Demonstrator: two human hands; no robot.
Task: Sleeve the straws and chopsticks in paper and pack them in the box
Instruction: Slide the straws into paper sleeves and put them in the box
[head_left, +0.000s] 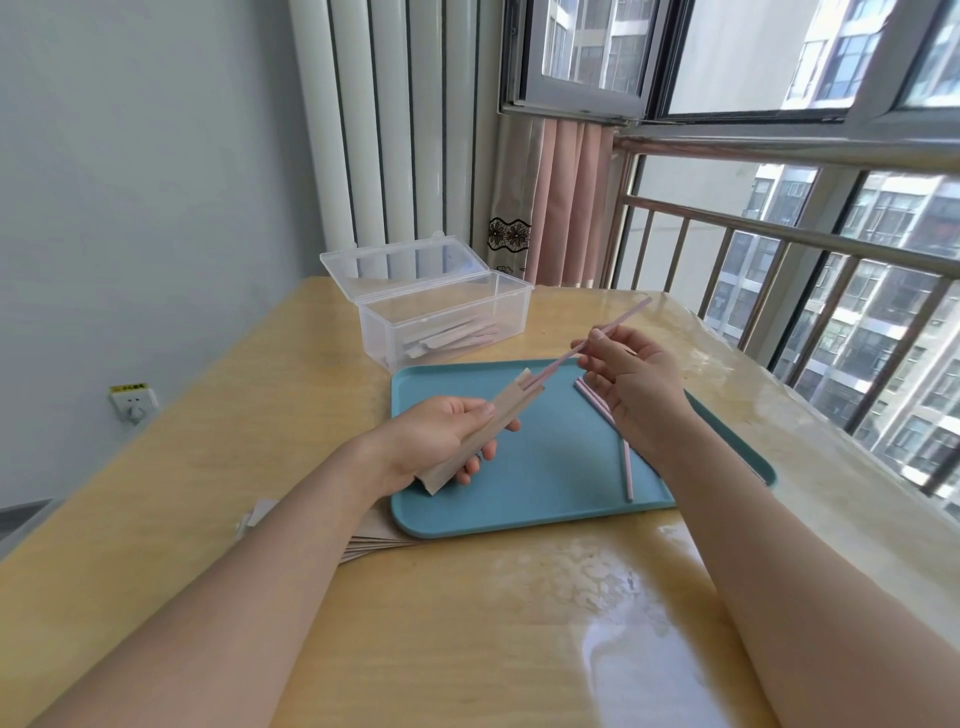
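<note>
My left hand (441, 434) grips a brown paper sleeve (511, 402) above the blue tray (519, 499), its open end pointing up and right. My right hand (631, 374) pinches a pink straw (613, 328) whose lower tip sits inside the sleeve's mouth. A couple of loose pink straws (626, 462) lie on the tray, partly hidden under my right wrist. The clear plastic box (441, 317) stands behind the tray with its lid open, and several sleeved items lie in it.
A stack of flat paper sleeves (369, 543) lies on the wooden table (467, 623) by the tray's near-left corner, partly under my left forearm. A metal railing and window run along the right side. A wall socket (132, 402) is at left.
</note>
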